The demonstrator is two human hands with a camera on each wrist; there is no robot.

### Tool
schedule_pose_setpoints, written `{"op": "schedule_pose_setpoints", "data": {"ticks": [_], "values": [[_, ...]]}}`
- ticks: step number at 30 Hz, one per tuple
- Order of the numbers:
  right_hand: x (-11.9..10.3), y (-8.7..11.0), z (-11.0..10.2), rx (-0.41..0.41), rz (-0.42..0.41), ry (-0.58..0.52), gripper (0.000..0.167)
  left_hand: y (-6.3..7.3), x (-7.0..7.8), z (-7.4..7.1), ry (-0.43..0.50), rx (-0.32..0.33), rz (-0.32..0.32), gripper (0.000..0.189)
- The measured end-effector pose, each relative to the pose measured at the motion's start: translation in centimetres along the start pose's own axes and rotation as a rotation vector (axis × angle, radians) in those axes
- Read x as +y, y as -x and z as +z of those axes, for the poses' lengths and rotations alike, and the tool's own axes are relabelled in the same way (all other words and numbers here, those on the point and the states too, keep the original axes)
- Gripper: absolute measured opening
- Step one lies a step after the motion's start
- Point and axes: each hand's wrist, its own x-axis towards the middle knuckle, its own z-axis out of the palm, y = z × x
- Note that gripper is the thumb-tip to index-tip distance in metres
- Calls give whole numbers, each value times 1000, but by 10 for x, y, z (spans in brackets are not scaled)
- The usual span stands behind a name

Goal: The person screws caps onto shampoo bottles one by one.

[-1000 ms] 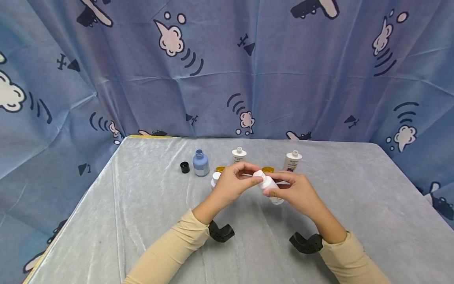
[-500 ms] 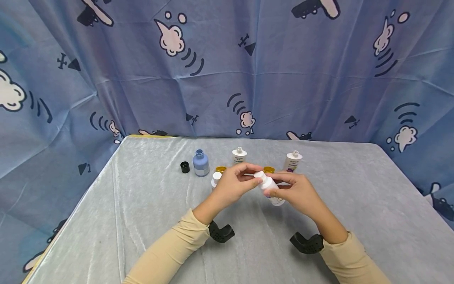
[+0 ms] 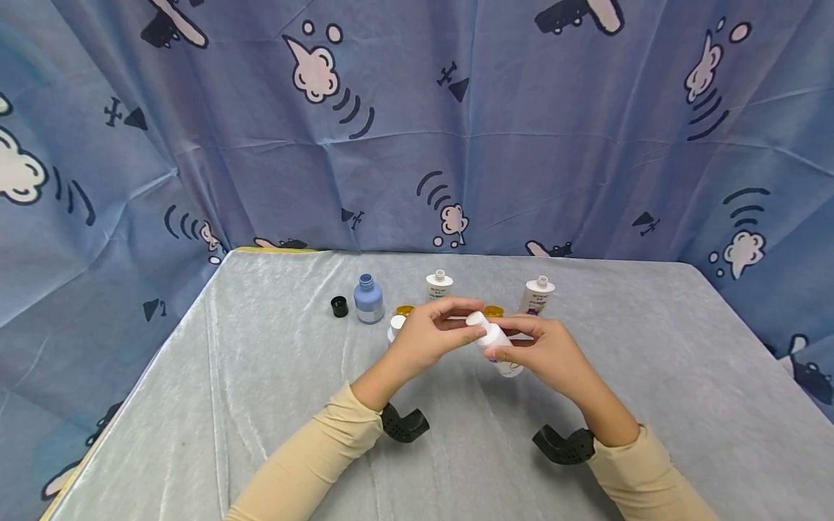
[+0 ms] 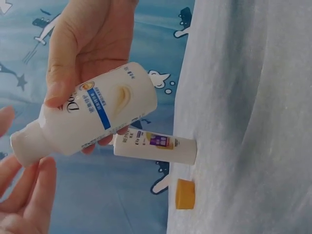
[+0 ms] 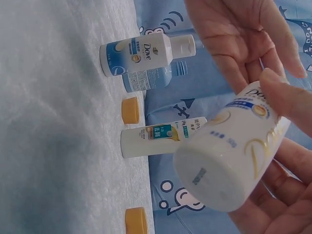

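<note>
A white Dove bottle (image 3: pixel 500 350) is held tilted between both hands above the grey cloth. My right hand (image 3: pixel 550 354) grips its body, thumb on the near side, as the left wrist view (image 4: pixel 97 112) also shows. At the upper end, the fingers of my left hand (image 3: pixel 426 334) pinch the white cap (image 3: pixel 477 320). That cap still sits on the neck in the left wrist view. The right wrist view shows the base of the bottle (image 5: pixel 214 180); there the cap is hidden behind the fingers.
A capless blue bottle (image 3: pixel 369 300) stands beside a black cap (image 3: pixel 339 307). Two uncapped white bottles, one left (image 3: pixel 439 285) and one right (image 3: pixel 537 295), stand behind the hands. Yellow caps (image 5: pixel 130 110) lie before them. A white-and-blue Dove bottle (image 5: pixel 141 53) stands capped near my left hand.
Both hands stay at nearly the same place. The cap's visible outline changes slightly under the left fingers, while the bottle keeps its tilt.
</note>
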Motion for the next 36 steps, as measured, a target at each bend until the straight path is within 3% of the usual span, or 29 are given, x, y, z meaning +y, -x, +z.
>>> {"op": "schedule_pose_setpoints", "data": {"ticks": [5,9,16,36], "values": [[0,0,0,7,-8,-12,48,-1,-2,0,-51,74,-22,29],[1,-1,1,9,-3,-11,48,-1,-2,-1,-98,96,-14,25],[3,-1,1,4,-4,-13,47,1,2,-1,-101,83,-6,24],[3,0,-1,-19,-33,15,45,0,-1,-2,-95,-2,129,28]]}}
